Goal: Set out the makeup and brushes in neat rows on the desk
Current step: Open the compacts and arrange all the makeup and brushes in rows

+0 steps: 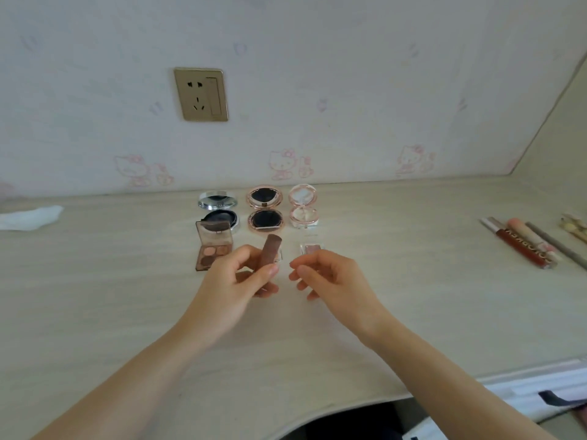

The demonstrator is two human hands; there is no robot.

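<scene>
Two bare hands are over the middle of a pale wood-grain desk (95, 281), so going left to right: way over at the left edge there's a crumpled white tissue (30, 217) lying near the wall. Then comes the makeup, already in rows. Back row, all flipped open with mirrors up: a silver cushion compact (218, 211), a rose-gold compact (265, 211) just beside it, and a small pink clear compact (303, 208) beside that. In front of the silver one sits an open brown eyeshadow palette (214, 250), its lid leaning up against the compact. The left hand (233, 289) is just right of that palette, thumb and fingers curled round a small brown case (270, 258) that it holds tilted up off the desk, lining up under the rose-gold compact. It looks like there's a clear bit at the case's lower edge, but it's too blurry for me to say for sure. The right hand (330, 281) hovers next to it, fingers loosely curled and holding nothing, fingertips apart from the case. Just past those fingertips a tiny clear single eyeshadow (313, 248) lies flat on the desk under the pink compact. Far right, well apart from all that, a bunch of lip gloss tubes and pencils (530, 246) lie slanted side by side. On the wall behind there's a gold power socket (200, 94) and cat-cartoon wallpaper.
</scene>
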